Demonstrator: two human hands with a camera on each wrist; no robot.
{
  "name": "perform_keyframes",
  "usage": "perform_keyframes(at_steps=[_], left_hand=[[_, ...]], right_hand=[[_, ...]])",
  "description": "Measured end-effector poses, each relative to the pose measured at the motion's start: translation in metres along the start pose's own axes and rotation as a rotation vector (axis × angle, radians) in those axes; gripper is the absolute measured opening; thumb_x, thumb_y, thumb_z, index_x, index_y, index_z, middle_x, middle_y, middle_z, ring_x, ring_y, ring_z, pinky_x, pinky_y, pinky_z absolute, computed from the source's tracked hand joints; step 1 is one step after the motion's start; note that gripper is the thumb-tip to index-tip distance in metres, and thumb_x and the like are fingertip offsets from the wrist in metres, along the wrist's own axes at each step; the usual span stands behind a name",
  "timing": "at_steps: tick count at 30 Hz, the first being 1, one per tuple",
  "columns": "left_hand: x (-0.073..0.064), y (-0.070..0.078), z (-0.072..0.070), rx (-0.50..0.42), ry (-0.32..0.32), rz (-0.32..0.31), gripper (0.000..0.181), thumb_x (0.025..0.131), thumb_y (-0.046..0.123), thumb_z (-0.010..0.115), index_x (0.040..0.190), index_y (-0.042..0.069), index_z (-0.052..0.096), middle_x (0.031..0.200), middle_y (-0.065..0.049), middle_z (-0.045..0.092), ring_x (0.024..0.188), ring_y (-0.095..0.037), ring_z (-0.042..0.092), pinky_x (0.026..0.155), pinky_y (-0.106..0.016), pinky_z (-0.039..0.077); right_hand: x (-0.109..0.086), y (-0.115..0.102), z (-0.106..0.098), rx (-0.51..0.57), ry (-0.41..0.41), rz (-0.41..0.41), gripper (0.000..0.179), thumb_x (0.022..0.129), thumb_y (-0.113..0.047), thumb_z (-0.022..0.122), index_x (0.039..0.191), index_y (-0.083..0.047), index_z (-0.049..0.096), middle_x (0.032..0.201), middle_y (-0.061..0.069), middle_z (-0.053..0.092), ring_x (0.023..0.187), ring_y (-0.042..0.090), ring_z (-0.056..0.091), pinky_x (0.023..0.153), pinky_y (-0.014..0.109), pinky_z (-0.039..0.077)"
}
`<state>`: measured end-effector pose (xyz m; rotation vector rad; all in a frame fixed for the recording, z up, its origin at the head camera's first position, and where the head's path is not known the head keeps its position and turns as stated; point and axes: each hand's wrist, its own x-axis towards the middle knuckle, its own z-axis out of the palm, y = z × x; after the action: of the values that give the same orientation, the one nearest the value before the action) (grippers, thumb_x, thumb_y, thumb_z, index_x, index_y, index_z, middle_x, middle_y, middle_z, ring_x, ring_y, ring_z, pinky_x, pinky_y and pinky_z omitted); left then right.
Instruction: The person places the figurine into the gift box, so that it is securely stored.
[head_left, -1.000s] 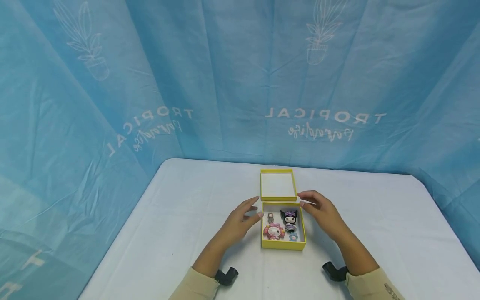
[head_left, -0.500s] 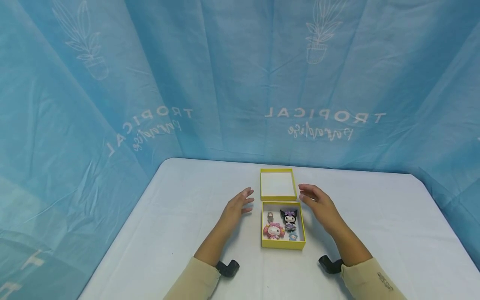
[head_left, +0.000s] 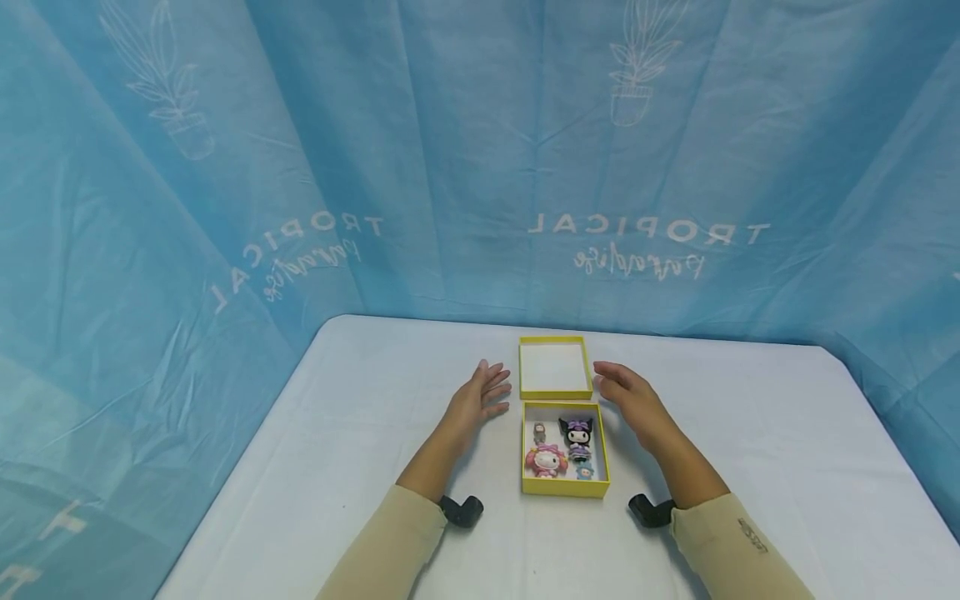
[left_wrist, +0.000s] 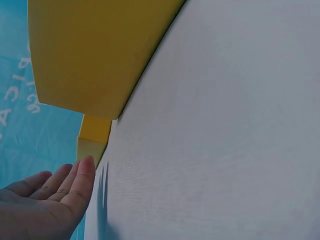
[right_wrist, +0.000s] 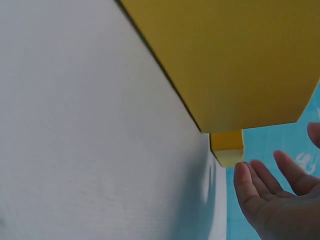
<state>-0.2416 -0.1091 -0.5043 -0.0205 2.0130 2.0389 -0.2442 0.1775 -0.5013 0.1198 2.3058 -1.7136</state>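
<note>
A yellow open box (head_left: 564, 487) sits on the white table with figurines lying inside. One is a black and purple character (head_left: 578, 439), and one a pink-haired character (head_left: 546, 460). Two smaller ones are a greyish figurine (head_left: 539, 432) and a blue figurine (head_left: 584, 472). Behind the box lies its yellow lid (head_left: 556, 367), white inside face up. My left hand (head_left: 471, 406) is at the lid's left side, fingers straight and spread, holding nothing. On the other side my right hand (head_left: 632, 400) has its relaxed fingertips close by the lid's right edge, also holding nothing.
White cloth covers the table (head_left: 420, 358). A blue printed curtain (head_left: 465, 167) hangs behind it and along the sides. Each wrist wears a black device, the left device (head_left: 463, 511) and the right device (head_left: 651, 510), both low over the tabletop.
Both hands have moved away from the box's sides and forward to beside the lid. My left fingers have straightened and spread. The box, figurines and lid have stayed in place.
</note>
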Motion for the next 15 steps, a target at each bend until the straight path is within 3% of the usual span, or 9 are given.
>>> perform_keyframes(at_steps=[7,15], left_hand=[[0.011,-0.001,0.002,-0.051,-0.016,-0.033,0.084,0.100,0.072,0.029,0.157,0.011,0.036,0.159,-0.009,0.044,0.146,-0.029,0.045,0.114,-0.042,0.047],[0.018,0.000,0.005,-0.051,-0.053,-0.038,0.087,0.099,0.073,0.030,0.159,0.010,0.032,0.161,-0.013,0.041,0.147,-0.030,0.043,0.117,-0.042,0.044]], right_hand=[[0.009,0.001,0.000,0.026,-0.034,0.045,0.060,0.103,-0.049,0.052,0.155,-0.020,0.041,0.165,0.008,0.034,0.143,0.038,0.046,0.123,0.065,0.021],[0.015,0.005,0.001,0.075,-0.090,0.013,0.061,0.104,-0.037,0.054,0.157,-0.012,0.036,0.164,0.013,0.034,0.145,0.038,0.043,0.124,0.056,0.029]])
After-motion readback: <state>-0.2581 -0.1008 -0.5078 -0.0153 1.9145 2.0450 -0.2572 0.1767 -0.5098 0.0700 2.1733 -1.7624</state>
